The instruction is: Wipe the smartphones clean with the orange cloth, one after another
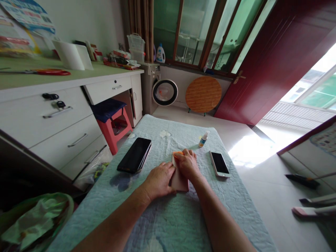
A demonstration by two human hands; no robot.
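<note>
A pink phone (181, 182) lies flat on the cloth-covered table (168, 224), its plain side up. My left hand (161, 178) grips it along its left edge, with the thumb at the near end. My right hand (187, 162) presses an orange cloth (177, 153) onto the far part of the phone, fingers closed over it. To the left rests a stack of dark-screened devices, a large black phone (136, 154) on top. On the right lies a white phone (219, 163), screen up. A small spray bottle (203, 139) stands beyond my right hand.
A white drawer desk (57, 105) runs along the left, a red stool (112, 129) under it. At the lower left is a green bin (69, 206). Farther back are a washing machine with its door open (165, 92), a round wooden board (203, 93) and a red door (252, 63).
</note>
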